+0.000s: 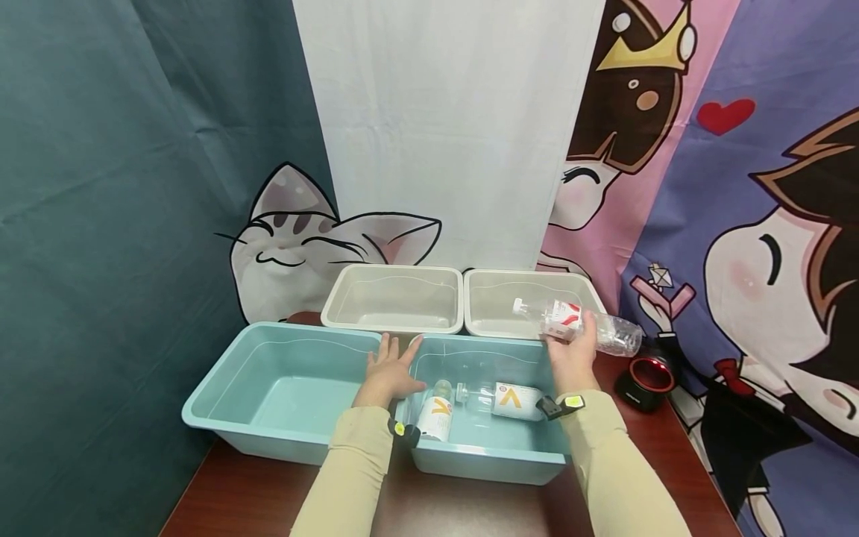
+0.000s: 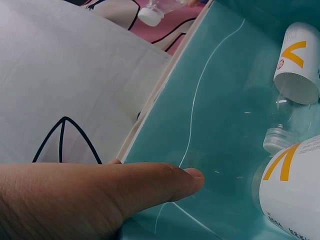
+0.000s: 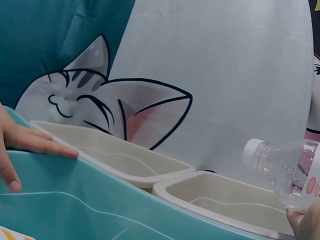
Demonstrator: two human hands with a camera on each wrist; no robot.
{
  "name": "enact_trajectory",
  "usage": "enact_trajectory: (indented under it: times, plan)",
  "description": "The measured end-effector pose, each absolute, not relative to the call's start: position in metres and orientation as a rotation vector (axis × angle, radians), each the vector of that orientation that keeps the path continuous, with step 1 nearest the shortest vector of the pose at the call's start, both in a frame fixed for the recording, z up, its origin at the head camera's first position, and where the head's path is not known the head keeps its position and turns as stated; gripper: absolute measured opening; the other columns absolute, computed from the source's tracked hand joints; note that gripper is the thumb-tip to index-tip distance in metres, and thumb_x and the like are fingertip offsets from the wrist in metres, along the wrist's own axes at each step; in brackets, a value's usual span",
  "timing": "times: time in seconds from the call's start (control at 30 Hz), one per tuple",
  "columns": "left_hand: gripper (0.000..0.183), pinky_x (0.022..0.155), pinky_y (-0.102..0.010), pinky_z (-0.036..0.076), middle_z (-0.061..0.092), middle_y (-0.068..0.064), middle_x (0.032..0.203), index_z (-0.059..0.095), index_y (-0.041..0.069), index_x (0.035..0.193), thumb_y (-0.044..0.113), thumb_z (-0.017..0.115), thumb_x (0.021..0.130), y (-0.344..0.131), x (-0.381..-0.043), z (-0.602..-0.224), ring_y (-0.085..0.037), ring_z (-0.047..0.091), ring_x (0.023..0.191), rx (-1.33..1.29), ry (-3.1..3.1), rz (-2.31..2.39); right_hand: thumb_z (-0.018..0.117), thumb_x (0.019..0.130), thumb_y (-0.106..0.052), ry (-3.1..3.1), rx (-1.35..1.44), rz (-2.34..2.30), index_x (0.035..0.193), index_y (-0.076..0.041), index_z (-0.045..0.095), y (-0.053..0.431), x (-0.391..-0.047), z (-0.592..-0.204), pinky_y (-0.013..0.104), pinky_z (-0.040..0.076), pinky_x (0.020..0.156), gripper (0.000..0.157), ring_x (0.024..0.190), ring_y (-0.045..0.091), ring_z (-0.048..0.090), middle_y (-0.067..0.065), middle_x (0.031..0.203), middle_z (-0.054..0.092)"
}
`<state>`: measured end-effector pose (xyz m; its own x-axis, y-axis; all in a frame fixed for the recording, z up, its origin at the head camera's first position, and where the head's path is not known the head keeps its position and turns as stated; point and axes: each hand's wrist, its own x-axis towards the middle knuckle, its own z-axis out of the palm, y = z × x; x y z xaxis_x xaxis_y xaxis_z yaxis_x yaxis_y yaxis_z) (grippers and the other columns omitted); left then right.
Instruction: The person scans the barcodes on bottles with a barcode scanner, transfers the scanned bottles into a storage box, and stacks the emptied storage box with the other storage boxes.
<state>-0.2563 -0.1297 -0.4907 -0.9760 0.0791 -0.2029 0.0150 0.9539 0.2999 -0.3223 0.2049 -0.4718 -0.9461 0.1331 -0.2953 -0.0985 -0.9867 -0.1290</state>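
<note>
My right hand grips a clear plastic bottle with a white cap and a red-and-white label. It holds the bottle on its side above the right rim of the right teal bin, near the right beige bin. My left hand has its fingers spread over the rims where the two teal bins meet, the thumb reaching over the right one. Inside that bin lie two clear bottles with white labels and an orange mark: one bottle beside my left wrist, another bottle farther right.
The left teal bin stands to the left, and a left beige bin is behind. A black device with a red glowing ring sits on the brown table at right. Printed curtains hang close behind.
</note>
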Motion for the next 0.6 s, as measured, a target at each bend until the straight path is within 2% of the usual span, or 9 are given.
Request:
enact_trajectory:
  times: [0.6]
  plan:
    - [0.099,0.123,-0.061,0.007,0.011,-0.021,0.168,0.017,0.034,0.163,0.049,0.076,0.084,-0.128,-0.257,-0.493,-0.034,-0.011,0.155,0.053,2.906,0.437,0.067,0.098,-0.033,-0.257,-0.553,2.977,0.159,-0.022,0.028,0.171,-0.325,-0.463,0.041,0.017,0.124,0.073,0.147,0.014,0.03,-0.001,0.162,0.03]
